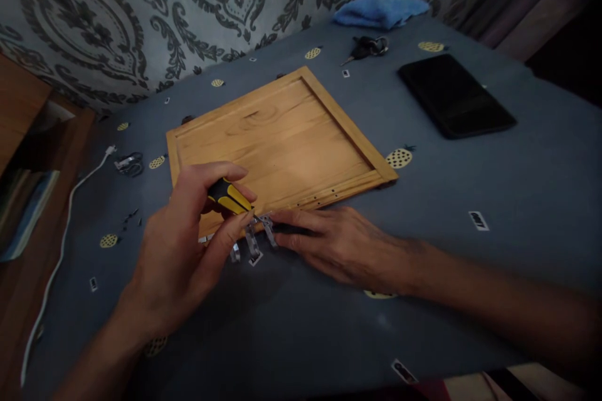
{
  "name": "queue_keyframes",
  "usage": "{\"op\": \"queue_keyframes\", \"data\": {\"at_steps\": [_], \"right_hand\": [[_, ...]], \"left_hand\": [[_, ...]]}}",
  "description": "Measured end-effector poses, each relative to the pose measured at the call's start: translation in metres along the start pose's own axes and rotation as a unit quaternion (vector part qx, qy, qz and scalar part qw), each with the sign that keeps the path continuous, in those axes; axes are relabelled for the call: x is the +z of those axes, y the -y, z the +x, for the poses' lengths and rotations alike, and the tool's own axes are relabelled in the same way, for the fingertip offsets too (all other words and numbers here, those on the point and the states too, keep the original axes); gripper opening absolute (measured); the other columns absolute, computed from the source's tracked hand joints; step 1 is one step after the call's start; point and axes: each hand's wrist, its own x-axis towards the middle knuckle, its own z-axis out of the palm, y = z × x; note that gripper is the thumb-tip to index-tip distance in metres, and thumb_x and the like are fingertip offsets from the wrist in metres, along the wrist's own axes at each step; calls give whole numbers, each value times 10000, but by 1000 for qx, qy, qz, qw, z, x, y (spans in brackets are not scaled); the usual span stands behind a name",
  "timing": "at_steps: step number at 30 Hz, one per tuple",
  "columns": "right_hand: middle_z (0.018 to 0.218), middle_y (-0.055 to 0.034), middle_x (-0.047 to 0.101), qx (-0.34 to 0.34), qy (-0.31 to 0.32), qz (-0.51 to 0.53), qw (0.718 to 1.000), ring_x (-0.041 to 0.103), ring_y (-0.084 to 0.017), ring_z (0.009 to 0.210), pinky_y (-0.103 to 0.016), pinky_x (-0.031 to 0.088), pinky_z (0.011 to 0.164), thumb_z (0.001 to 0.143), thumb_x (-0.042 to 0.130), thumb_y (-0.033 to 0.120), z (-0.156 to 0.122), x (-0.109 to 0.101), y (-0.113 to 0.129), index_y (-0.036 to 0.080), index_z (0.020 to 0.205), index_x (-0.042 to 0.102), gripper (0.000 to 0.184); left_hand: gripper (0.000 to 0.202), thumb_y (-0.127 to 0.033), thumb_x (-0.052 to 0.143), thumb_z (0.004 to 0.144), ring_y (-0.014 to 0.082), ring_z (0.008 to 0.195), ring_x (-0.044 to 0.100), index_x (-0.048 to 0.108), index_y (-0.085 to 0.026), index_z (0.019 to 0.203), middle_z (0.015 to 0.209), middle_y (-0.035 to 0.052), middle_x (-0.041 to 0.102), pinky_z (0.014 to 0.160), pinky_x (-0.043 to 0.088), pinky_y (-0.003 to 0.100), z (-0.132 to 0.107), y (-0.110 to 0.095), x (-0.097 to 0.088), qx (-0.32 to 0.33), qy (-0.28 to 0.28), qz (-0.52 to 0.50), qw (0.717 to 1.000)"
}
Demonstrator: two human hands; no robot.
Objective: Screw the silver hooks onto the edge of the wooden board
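Note:
A wooden framed panel (pixel 282 138) lies flat on the table, with a row of small dark holes along its near edge. My left hand (pixel 181 250) is closed around a short yellow and black screwdriver (pixel 234 197), its shaft pointing down at that edge. Several metal hooks (pixel 252 242) stick out from the near edge under the tool's tip. With fingertips pressed on the rightmost metal hook (pixel 269 230), my right hand (pixel 352 247) steadies it against the wood. The fingers of my left hand partly cover the panel's near left corner.
At the back lie a blue cloth (pixel 380 11) and a bunch of keys (pixel 369 47). A black tablet (pixel 456 97) rests to the right. On the left are a white cable (pixel 70 219), a coiled cord (pixel 129 164), several small screws (pixel 129 219) and a wooden shelf (pixel 70 131).

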Motion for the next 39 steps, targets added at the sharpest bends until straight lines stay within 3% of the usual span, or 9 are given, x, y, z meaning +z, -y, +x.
{"op": "queue_keyframes", "data": {"at_steps": [13,20,25,39], "right_hand": [[1373,-100,630,-1,17,-43,999,719,-196,888,-298,567,640,845,565,45,1,1,1,177,1303,622,480],[1348,-80,647,14,30,-59,998,714,-171,808,-276,522,566,854,580,46,5,-2,4,193,1291,629,464],[1387,-89,624,14,56,-59,997,722,-188,841,-289,535,572,855,584,56,6,-6,4,197,1313,618,480],[1419,-94,600,17,70,-47,996,726,-209,861,-317,545,567,850,565,36,7,-9,5,191,1328,617,505]], "left_hand": [[387,-162,665,909,124,948,703,537,-290,1251,1072,-18,683,801,550,257,0,-2,1,14,-6,9,1000],[371,-200,692,894,170,1006,686,550,-311,1218,1077,-4,671,891,565,340,0,-7,0,-17,-30,-7,999],[375,-168,696,883,160,990,700,565,-323,1199,1057,-21,673,843,585,311,-1,-14,2,-27,-56,-41,997],[364,-189,689,888,194,991,695,553,-302,1207,1057,10,683,865,583,390,0,-9,2,-17,-37,-16,999]]}}
